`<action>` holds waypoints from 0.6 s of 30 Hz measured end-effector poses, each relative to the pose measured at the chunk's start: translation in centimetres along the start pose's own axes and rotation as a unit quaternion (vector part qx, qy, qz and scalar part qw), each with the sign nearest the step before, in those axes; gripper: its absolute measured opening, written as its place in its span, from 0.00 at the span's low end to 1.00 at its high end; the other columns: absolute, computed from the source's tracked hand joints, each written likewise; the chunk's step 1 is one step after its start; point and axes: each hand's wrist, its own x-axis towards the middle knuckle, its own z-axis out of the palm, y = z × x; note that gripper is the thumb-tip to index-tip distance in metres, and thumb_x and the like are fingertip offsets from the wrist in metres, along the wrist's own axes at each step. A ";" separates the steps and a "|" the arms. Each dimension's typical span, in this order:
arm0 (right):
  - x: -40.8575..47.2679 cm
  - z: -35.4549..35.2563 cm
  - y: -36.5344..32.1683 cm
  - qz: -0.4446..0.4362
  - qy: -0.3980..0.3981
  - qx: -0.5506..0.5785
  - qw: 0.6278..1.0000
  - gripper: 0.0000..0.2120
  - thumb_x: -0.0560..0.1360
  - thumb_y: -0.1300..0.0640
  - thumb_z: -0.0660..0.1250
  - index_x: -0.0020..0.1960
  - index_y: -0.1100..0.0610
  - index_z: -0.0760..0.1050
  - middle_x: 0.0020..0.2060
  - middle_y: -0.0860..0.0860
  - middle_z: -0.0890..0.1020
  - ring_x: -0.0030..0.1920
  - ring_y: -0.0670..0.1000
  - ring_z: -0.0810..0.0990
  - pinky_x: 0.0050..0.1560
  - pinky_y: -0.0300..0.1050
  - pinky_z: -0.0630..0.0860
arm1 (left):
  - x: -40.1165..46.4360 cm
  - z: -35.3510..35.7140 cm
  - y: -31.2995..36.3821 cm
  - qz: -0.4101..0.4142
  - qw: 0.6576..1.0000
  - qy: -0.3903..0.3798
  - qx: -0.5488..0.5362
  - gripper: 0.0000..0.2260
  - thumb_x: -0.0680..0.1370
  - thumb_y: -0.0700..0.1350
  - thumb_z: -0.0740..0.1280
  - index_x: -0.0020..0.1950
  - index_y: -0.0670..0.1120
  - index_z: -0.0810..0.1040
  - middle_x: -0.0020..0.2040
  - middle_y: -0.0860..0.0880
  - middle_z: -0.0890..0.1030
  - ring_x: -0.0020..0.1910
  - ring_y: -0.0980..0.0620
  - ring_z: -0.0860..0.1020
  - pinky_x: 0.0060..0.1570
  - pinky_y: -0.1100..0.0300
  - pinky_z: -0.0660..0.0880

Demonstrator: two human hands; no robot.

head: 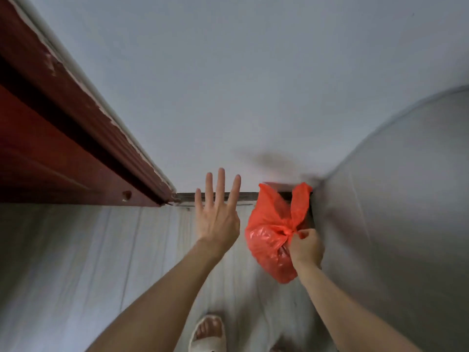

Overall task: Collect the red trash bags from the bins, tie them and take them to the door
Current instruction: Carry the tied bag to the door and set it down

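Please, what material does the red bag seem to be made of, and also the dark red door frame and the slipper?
Red bag: thin glossy plastic film, judging by its crinkles, shiny spots and translucent knotted top, which the right hand pinches.
Door frame: probably painted wood; the dark red coat is chipped along the edge, showing a pale layer beneath.
Slipper: pale, matte, thick-looking, perhaps foam or rubber; uncertain.

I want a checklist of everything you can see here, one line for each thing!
Surface: pale plank floor.
Job's things: red trash bag, knotted at the neck, two tails sticking up, close to the corner.
Clutter: nothing seen.
Hands: left hand open with fingers spread, touching nothing; right hand pinches the bag's knot.
Cables: nothing seen.
Surroundings: dark red door frame at left, pale wall ahead, sandalled foot below.
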 end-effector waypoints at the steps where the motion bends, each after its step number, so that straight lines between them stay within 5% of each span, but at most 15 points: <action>1: 1.8 1.9 1.1 0.001 0.018 0.000 1.000 0.08 0.74 0.65 0.59 0.50 0.66 0.75 0.50 0.66 0.80 0.53 0.64 0.77 0.51 0.51 0.71 | 1.7 2.5 -0.1 0.014 1.000 0.019 0.016 0.39 0.75 0.44 0.59 0.72 0.53 0.30 0.75 0.46 0.32 0.74 0.40 0.35 0.71 0.40 0.46; 3: 4.9 4.8 2.4 0.004 0.041 -0.008 0.999 0.08 0.74 0.63 0.59 0.49 0.64 0.75 0.50 0.65 0.80 0.52 0.64 0.77 0.50 0.51 0.72 | 5.0 6.4 -0.3 0.044 0.996 0.059 0.049 0.43 0.73 0.43 0.61 0.70 0.55 0.27 0.71 0.46 0.28 0.71 0.40 0.30 0.70 0.39 0.40; 8: 10.0 9.2 5.9 -0.033 0.063 -0.036 0.997 0.06 0.75 0.61 0.60 0.48 0.62 0.74 0.49 0.63 0.81 0.50 0.63 0.78 0.51 0.52 0.73 | 10.1 12.5 -0.3 0.063 0.989 0.108 0.081 0.45 0.70 0.45 0.65 0.73 0.55 0.34 0.73 0.45 0.33 0.73 0.40 0.36 0.69 0.38 0.42; 13: 10.0 8.2 5.7 -0.054 -0.033 -0.086 0.994 0.13 0.75 0.57 0.63 0.55 0.63 0.74 0.54 0.62 0.79 0.56 0.62 0.76 0.55 0.50 0.71 | 10.3 11.9 -1.1 0.047 0.993 0.042 0.100 0.45 0.74 0.46 0.60 0.66 0.55 0.21 0.65 0.48 0.18 0.66 0.44 0.22 0.71 0.40 0.39; 18: 5.0 1.9 2.0 -0.047 -0.116 -0.095 0.988 0.15 0.74 0.56 0.63 0.58 0.60 0.73 0.56 0.61 0.78 0.58 0.60 0.76 0.58 0.49 0.72 | 7.8 4.0 0.9 0.075 0.991 -0.067 0.089 0.40 0.75 0.45 0.57 0.69 0.56 0.25 0.75 0.45 0.32 0.74 0.40 0.34 0.72 0.41 0.42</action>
